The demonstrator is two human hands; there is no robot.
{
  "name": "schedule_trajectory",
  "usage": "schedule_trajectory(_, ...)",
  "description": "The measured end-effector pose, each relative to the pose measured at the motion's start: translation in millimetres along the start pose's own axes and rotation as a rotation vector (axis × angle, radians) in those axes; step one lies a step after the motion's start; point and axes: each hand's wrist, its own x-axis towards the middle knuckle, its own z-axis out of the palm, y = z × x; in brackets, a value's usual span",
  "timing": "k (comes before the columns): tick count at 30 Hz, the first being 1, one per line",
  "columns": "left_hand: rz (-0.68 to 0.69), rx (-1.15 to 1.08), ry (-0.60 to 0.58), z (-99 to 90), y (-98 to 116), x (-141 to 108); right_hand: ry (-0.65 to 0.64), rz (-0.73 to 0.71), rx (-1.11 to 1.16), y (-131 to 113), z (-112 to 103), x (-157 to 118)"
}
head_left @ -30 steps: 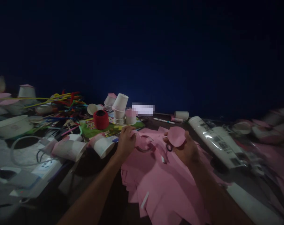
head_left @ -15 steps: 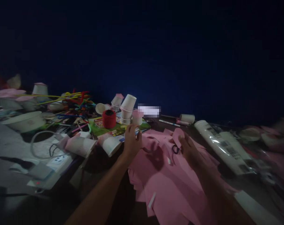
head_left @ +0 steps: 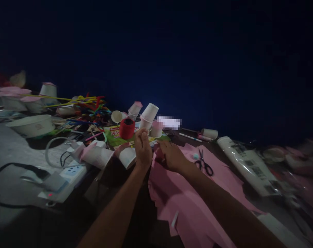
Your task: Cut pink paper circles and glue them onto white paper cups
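Note:
My left hand (head_left: 143, 148) is raised beside the pink paper, its fingers stretched upward in front of a stack of white paper cups (head_left: 149, 113). I see nothing held in it. To its right, my right hand (head_left: 173, 155) is bent inward, with its fingers closed on a piece of pink paper (head_left: 159, 151) that they partly cover. Black-handled scissors (head_left: 204, 163) lie on the spread of pink paper sheets (head_left: 187, 196), apart from both hands. A red spool of thread (head_left: 127, 128) stands left of the cup stack.
At left are a power strip (head_left: 68, 179) with cables, tipped cups (head_left: 98, 156), a white bowl (head_left: 31, 125) and colourful pipe cleaners (head_left: 94, 105). A plastic-wrapped sleeve of cups (head_left: 241, 162) lies at right. A marker (head_left: 190, 137) rests at the back.
My right hand has moved left, close to my left hand. The scissors, earlier at my right hand, now lie on the pink paper. The view has shifted slightly.

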Motion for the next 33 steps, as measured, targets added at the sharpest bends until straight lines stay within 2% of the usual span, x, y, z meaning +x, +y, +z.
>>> schedule_trajectory(5, 0.022, 0.021, -0.026, 0.2, -3.3, -2.8, -0.013, -0.012, -0.03, 6.2, 7.7, 2.6)
schedule_trajectory(9, 0.051, 0.052, -0.042, 0.3, -0.6, -3.8, 0.052, 0.042, 0.172, 26.5, 3.1, 2.2)
schedule_trajectory(13, 0.103, 0.145, -0.063, 0.2, 4.8, -4.4, 0.327, 0.327, 0.407, 57.0, -10.6, 2.0)
schedule_trajectory(16, 0.15, 0.261, -0.162, 1.1, 9.8, -7.7, 0.42, 0.491, 0.392, 86.9, -21.1, -0.3)
schedule_trajectory(22, 0.239, 0.312, -0.34, 4.3, 15.7, -17.1, 0.388, 0.715, 0.22, 150.2, -24.4, -4.2)
schedule_trajectory(26, 0.257, 0.336, -0.373, 3.9, 15.5, -18.1, 0.287, 0.82, 0.099, 187.5, -19.7, 1.9)
schedule_trajectory(30, 0.238, 0.364, -0.387, 3.2, 14.1, -18.9, 0.218, 0.841, 0.001, 217.7, -17.5, 9.6)
schedule_trajectory(33, 0.236, 0.381, -0.398, 4.0, 13.3, -20.7, 0.178, 0.791, -0.052, 229.3, -14.7, 15.1)
